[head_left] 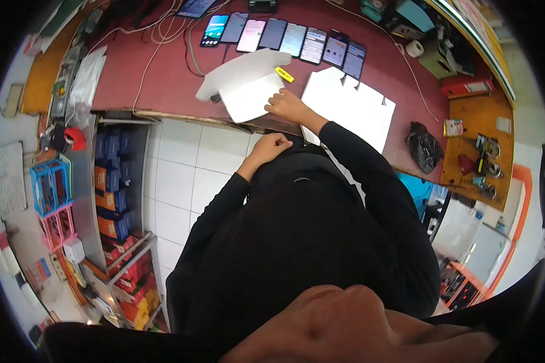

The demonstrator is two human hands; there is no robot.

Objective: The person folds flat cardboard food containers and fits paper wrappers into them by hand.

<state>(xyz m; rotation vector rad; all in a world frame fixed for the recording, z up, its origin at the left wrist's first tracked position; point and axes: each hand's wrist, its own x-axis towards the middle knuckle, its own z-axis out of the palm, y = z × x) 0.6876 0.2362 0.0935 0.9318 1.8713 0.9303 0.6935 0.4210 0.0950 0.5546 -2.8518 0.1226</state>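
Observation:
A curved white sheet [248,97] lies on the red tabletop, one flap bent up at the back. My right hand [286,106] is closed at the sheet's right edge, thumb and fingers pinched on it. Just beyond that hand is a small yellow label [284,74]. My left hand [269,149] rests low at my lap, below the table edge, with curled fingers and nothing visible in them. To the right of my right hand lie large white sheets [351,109] with small dark marks along their far edges.
A row of several smartphones [273,34] stands along the back of the red table [163,78], among white cables [140,78]. A black plastic bag [423,147] sits at the right. Shelves with boxes [112,181] stand at the left, beside the white tiled floor [181,163].

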